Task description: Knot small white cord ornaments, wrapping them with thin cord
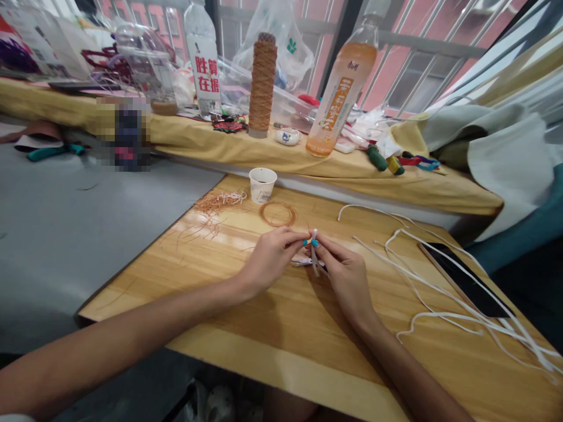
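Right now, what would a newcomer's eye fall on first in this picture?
Probably the tall spool of brown cord on the yellow cloth ledge, between two bottles. Next, the orange drink bottle, leaning to its right in the picture. Then the blue-nailed hands, left and right, meeting at a short white cord above the wooden table.

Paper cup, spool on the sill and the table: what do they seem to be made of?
The cup looks like white paper with a printed pattern, fairly matte, though thin plastic is possible. The spool carries brown twine or thread, dull and fibrous in its windings. The table looks like varnished wood or a laminate: pale grain with soft glare.
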Available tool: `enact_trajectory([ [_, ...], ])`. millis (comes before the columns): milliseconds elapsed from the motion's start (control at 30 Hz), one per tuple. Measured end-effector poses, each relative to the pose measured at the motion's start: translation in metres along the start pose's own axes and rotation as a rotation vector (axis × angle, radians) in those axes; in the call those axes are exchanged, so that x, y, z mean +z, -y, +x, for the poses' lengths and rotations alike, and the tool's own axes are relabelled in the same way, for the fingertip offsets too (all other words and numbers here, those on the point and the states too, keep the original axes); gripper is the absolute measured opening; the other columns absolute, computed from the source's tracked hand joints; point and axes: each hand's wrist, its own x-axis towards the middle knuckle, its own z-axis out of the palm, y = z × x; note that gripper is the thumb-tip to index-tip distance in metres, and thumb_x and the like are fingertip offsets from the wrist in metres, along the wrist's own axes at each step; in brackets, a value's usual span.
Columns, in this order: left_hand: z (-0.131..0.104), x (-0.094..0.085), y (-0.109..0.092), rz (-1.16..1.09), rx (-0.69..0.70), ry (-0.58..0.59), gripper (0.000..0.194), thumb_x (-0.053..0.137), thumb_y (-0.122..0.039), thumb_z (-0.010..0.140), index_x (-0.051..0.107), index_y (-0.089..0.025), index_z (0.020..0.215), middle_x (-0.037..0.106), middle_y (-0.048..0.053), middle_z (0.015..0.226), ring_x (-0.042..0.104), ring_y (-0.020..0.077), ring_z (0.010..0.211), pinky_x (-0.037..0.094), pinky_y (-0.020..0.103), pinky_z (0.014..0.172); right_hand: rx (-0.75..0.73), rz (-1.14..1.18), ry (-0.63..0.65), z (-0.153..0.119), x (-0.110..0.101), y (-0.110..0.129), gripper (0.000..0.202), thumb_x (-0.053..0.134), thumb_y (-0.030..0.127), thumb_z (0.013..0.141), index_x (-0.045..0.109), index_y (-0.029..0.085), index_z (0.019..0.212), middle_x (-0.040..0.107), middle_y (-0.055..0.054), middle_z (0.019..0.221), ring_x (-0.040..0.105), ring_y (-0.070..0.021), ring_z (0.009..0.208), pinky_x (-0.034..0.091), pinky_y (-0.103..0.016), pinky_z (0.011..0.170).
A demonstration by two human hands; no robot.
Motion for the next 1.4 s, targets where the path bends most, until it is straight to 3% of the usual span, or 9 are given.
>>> enact_trajectory([
  [367,0.0,0.001,0.0,-0.075,-0.14,-0.056,0.004,0.052,-0.017,0.074,0.055,-0.015,0.074,0.06,-0.001,0.07,0.055,0.0101,0.067,0.042,0.021,0.061,0.005,0.02,-0.012,0.0,0.003,0.0,0.028,0.057,0.028,0.071,0.063,0.022,0.098,0.066,-0.002,0.097,0.06,-0.0164,0.082,0.045,-0.029,0.072],
  [633,0.001,0.001,0.003,-0.061,0.048,-0.021,0.014,0.049,-0.018,0.078,0.062,-0.017,0.083,0.065,0.001,0.081,0.058,0.0108,0.075,0.044,0.022,0.071,-0.021,-0.021,-0.034,0.001,0.001,-0.001,0.026,0.056,0.028,0.073,0.064,0.021,0.096,0.066,-0.002,0.096,0.06,-0.017,0.083,0.044,-0.03,0.075],
  [867,0.0,0.005,0.002,0.039,0.107,-0.016,0.01,0.055,-0.016,0.074,0.059,-0.015,0.083,0.063,0.002,0.079,0.057,0.0116,0.073,0.045,0.023,0.067,-0.074,-0.059,-0.043,0.001,0.002,-0.005,0.026,0.055,0.029,0.073,0.064,0.024,0.097,0.065,-0.001,0.099,0.058,-0.0189,0.091,0.042,-0.031,0.08],
  [1067,0.001,0.006,0.004,0.056,0.144,-0.037,0.009,0.048,-0.016,0.079,0.058,-0.016,0.08,0.062,0.001,0.076,0.057,0.0109,0.072,0.045,0.023,0.068,-0.06,-0.081,-0.055,-0.001,0.004,-0.004,0.026,0.056,0.028,0.072,0.064,0.025,0.096,0.066,0.001,0.096,0.059,-0.0193,0.089,0.043,-0.031,0.079],
  [1233,0.001,0.005,0.002,-0.042,0.017,-0.069,0.012,0.049,-0.015,0.078,0.055,-0.016,0.088,0.063,0.0,0.077,0.059,0.0106,0.071,0.046,0.022,0.067,-0.018,-0.069,-0.077,-0.001,0.007,-0.001,0.028,0.056,0.027,0.072,0.063,0.022,0.099,0.067,-0.001,0.093,0.059,-0.0181,0.085,0.044,-0.03,0.075],
  [1400,0.002,0.005,0.0,-0.074,-0.038,-0.126,0.007,0.05,-0.015,0.077,0.057,-0.016,0.077,0.064,-0.001,0.074,0.06,0.0107,0.07,0.046,0.022,0.066,-0.003,-0.037,-0.104,-0.001,0.011,0.0,0.029,0.056,0.03,0.072,0.063,0.021,0.098,0.066,-0.002,0.095,0.06,-0.0183,0.083,0.046,-0.03,0.071],
])
